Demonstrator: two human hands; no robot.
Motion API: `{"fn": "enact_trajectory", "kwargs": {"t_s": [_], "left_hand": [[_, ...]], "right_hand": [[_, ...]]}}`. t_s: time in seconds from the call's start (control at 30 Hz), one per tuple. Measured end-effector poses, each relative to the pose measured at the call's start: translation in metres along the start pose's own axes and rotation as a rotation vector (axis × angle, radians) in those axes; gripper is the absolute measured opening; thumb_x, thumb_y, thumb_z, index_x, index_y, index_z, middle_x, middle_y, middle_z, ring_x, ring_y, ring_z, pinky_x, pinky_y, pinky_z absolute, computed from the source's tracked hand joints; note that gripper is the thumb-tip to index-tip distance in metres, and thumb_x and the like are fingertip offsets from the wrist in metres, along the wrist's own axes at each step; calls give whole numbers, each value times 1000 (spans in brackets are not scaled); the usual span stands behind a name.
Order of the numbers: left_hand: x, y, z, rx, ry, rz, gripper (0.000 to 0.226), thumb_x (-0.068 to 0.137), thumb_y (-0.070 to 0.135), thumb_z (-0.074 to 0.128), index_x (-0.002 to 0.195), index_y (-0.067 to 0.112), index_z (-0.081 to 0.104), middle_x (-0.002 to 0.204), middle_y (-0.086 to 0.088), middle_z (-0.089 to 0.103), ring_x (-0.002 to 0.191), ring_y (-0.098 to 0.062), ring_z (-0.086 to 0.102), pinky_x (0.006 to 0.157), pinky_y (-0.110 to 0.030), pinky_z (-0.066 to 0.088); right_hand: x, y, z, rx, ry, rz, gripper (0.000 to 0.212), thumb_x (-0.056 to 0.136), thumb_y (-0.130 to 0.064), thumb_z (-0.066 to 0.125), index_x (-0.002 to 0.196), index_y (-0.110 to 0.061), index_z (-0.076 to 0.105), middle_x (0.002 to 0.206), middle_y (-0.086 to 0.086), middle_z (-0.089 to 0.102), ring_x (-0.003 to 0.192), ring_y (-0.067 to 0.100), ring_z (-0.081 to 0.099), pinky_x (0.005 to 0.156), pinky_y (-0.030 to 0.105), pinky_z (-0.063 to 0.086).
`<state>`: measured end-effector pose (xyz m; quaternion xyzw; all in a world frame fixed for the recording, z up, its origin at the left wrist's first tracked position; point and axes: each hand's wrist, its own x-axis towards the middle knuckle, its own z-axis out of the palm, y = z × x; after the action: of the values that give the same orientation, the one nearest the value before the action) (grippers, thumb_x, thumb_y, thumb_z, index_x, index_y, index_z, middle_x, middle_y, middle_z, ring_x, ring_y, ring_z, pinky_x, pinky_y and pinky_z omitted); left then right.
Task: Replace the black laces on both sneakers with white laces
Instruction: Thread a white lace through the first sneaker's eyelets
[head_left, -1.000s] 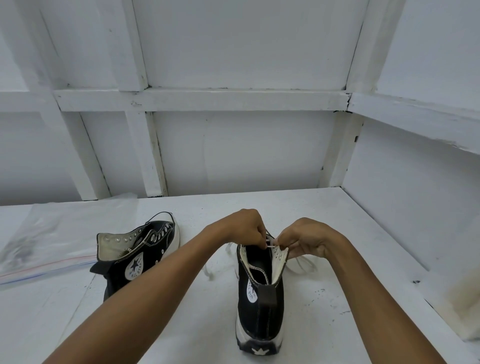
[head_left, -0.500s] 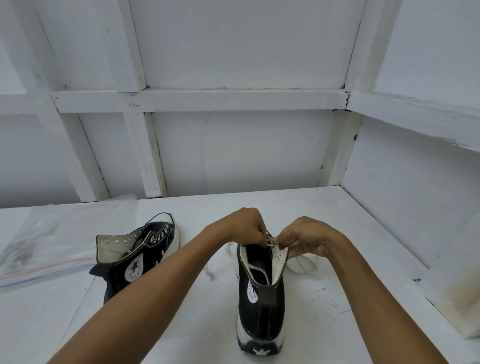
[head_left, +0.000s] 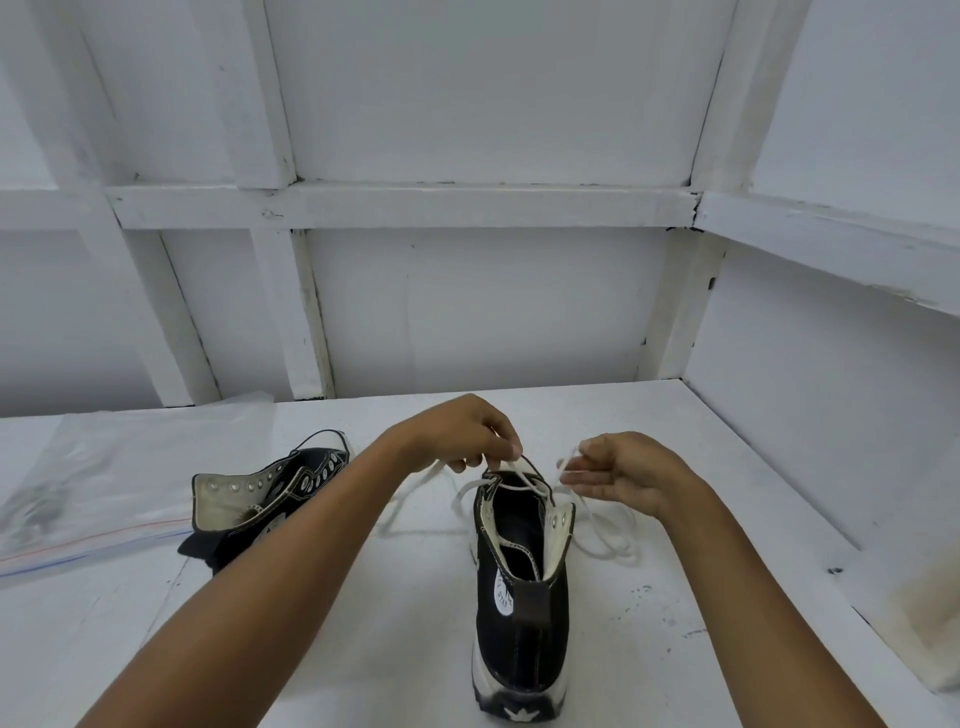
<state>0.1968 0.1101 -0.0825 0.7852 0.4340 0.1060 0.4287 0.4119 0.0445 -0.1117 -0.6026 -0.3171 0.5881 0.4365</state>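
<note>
Lace: the white lace (head_left: 423, 478) looked soft, limp and light, likely best pinched near its ends.
Where: it was threaded in the high-top sneaker (head_left: 524, 618), lower centre, on the counter (head_left: 363, 649).
Hands: the left hand (head_left: 467, 441) and right hand (head_left: 618, 473) were apart, each pinching one lace end.

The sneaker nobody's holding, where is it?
Head view, left side: the tipped-over sneaker lies on the white table, between the clear plastic bag and the upright sneaker being laced.

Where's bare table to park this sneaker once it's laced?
Bare: the table strip between upright sneaker and back wall; also near right, between that sneaker and side wall. Crowded: white lace loops right of it; lying sneaker and plastic bag at left.
</note>
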Motion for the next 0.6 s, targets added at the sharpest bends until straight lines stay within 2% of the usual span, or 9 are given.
{"fn": "enact_trajectory", "kwargs": {"t_s": [0.07,0.13,0.2,0.27,0.33,0.4,0.43,0.5,0.6], "left_hand": [[-2,-4,-8,-72,41,-22,11,89,16,68,94,10,75,66,2,62,55,-11,43,51,-21,38],[-3,-7,-14,-150,73,-36,13,90,18,69,97,8,75,66,3,59,55,-10,43,51,-22,38],[-5,-9,-19,-209,91,-46,15,90,18,70,98,6,74,67,2,58,54,-11,41,51,-22,36],[-6,-10,-23,-218,109,-46,14,88,18,72,97,7,75,68,2,58,55,-11,40,52,-23,35],[-8,-10,-26,-205,131,-42,10,86,15,74,94,9,76,69,3,60,56,-11,39,52,-23,34],[-8,-9,-30,-200,149,-32,11,83,13,76,94,10,76,66,5,58,56,-10,38,52,-22,34],[-9,-9,-31,-198,159,-26,12,82,11,77,94,10,76,64,5,56,56,-11,38,52,-22,33],[-10,-7,-33,-172,180,-11,17,80,7,79,96,10,75,62,7,53,58,-11,39,51,-21,34],[-10,-4,-33,-42,218,4,23,78,1,78,98,11,74,65,8,57,61,-9,47,51,-19,37]], "right_hand": [[1,-3,-1,326,-29,15,20,102,-4,38,88,0,53,86,24,72,86,37,68,70,46,58],[2,-3,-1,426,-43,17,23,102,-5,37,83,-3,50,66,16,66,65,28,65,56,40,60],[3,1,-1,138,-34,6,19,100,-9,44,82,-9,50,54,4,51,42,14,42,40,24,44],[3,6,-3,-317,-51,-10,15,97,-19,56,85,-10,59,57,0,48,41,9,28,40,21,25],[0,8,-5,-609,-139,-13,22,93,-29,64,79,-12,70,64,-1,53,45,10,29,44,22,23],[-5,8,-4,-671,-239,-30,28,94,-26,63,69,-15,70,62,-4,56,49,11,33,47,24,25],[-6,8,-4,-644,-252,-60,29,95,-22,61,68,-14,69,61,-5,58,53,11,38,48,23,28],[-6,5,-2,-437,-220,-116,25,96,-15,57,73,-8,65,69,1,63,63,14,51,54,23,40],[-4,3,-1,96,-179,-96,30,99,-12,50,72,-3,59,88,19,69,83,29,67,72,36,56]]}}
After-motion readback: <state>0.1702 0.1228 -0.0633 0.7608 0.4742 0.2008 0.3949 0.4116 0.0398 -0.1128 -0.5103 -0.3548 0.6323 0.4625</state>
